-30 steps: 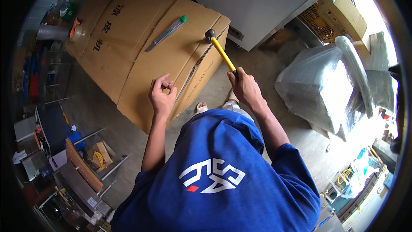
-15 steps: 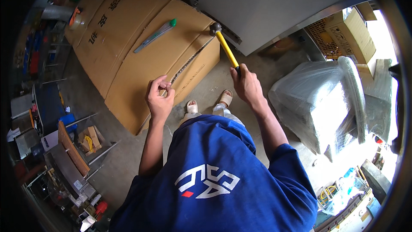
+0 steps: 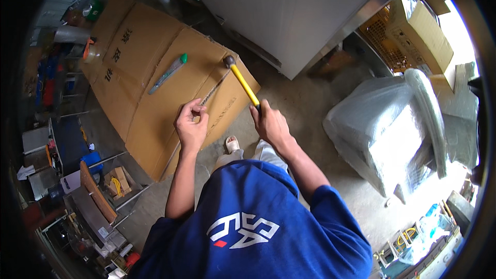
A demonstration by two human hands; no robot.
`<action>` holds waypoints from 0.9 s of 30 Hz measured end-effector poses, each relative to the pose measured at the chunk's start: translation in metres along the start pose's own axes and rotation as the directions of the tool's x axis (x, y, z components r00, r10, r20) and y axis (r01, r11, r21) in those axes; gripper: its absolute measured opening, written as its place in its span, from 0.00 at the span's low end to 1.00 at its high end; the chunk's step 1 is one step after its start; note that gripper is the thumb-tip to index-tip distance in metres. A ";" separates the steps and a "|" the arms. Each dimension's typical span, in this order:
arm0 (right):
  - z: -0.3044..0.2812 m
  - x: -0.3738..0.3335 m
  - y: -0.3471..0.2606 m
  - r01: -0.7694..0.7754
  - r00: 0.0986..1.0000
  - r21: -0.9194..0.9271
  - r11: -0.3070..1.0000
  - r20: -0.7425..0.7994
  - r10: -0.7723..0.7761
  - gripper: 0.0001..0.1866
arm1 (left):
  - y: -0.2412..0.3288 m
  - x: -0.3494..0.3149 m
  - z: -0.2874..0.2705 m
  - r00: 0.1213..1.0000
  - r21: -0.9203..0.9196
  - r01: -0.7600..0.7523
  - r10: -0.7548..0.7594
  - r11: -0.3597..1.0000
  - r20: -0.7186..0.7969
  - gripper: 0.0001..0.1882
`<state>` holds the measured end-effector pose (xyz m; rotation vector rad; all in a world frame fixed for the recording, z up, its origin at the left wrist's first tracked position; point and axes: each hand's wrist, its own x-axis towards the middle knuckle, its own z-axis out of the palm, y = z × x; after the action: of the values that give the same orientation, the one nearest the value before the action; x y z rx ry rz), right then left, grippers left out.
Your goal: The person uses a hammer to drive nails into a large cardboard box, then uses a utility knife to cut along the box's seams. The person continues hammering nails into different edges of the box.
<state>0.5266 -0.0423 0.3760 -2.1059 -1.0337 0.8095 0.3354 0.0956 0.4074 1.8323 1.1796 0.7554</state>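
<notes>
My right hand (image 3: 270,125) is wrapped around the black grip of a hammer (image 3: 244,85) with a yellow shaft. Its dark rounded head is over the near right edge of a large brown cardboard box (image 3: 150,57). My left hand (image 3: 191,126) is closed at the box's near edge, thumb and forefinger pinched together. Whatever may be between those fingers is too small to make out. Beyond it on the box top lies a long, slim, greyish item with a green end (image 3: 168,74).
A tall grey panel (image 3: 299,15) stands beyond the box. To the right are a plastic-wrapped bulky item (image 3: 372,129), an open carton (image 3: 423,36) and a brown plastic crate (image 3: 385,41). Cluttered shelving lines the left, with a small box holding yellow cord (image 3: 118,183).
My right hand and the hammer have moved left, nearer my left hand, relative to the box. The left hand keeps its pinch at the box edge. The whole view has shifted slightly.
</notes>
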 end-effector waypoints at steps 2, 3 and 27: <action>-0.007 -0.013 0.008 -0.048 0.999 0.082 0.996 0.028 0.046 0.21 | -0.004 0.010 0.012 0.998 -0.072 0.069 -0.069 0.995 0.001 0.17; -0.007 -0.021 0.018 -0.073 0.997 0.077 0.994 0.040 0.071 0.21 | -0.005 0.016 0.018 0.994 -0.110 0.105 -0.106 0.988 0.004 0.17; -0.031 -0.049 0.093 -0.437 0.899 0.177 0.882 0.039 0.437 0.23 | 0.003 0.137 0.095 0.997 0.119 0.078 -0.079 0.990 0.005 0.32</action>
<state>0.5654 -0.1366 0.3351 -2.2048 -0.4551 1.0719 0.4663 0.1918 0.3713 1.8717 1.3068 0.6437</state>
